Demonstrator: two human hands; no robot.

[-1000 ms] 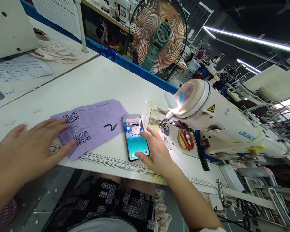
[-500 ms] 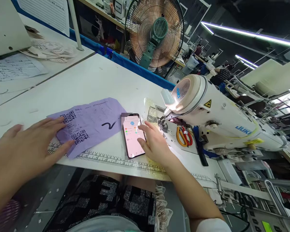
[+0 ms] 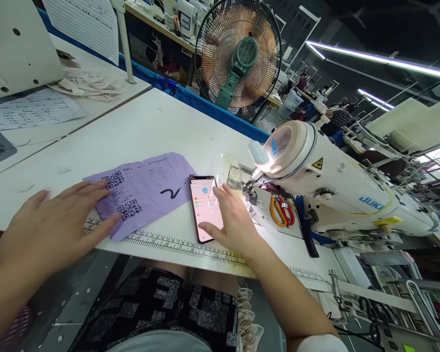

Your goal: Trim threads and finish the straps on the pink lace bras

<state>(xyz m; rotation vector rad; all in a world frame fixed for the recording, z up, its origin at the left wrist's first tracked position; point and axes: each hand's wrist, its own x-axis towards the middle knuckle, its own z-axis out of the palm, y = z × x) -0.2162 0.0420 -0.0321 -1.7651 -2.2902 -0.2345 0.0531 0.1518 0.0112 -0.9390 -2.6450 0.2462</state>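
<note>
A purple slip (image 3: 146, 190) printed with QR codes and a black hand-drawn mark lies on the white sewing table (image 3: 139, 132). My left hand (image 3: 55, 227) rests flat on its left end, fingers spread. To the right of the slip lies a smartphone (image 3: 205, 205) with a lit pink-white screen. My right hand (image 3: 231, 221) hovers over the phone's right side, fingers apart, thumb touching the lower part of the screen. Neither hand grips anything.
A white JUKI sewing machine (image 3: 326, 181) stands right of the phone, with orange-and-red scissors (image 3: 281, 211) on its bed. A green standing fan (image 3: 240, 56) is behind the table. Papers (image 3: 29, 110) and lace pieces (image 3: 90, 83) lie far left. A printed ruler (image 3: 176, 244) runs along the table's front edge.
The phone's screen went from a blue home screen to a pink-white app page. My right hand's fingers shifted over the screen. My left hand stayed on the purple slip.
</note>
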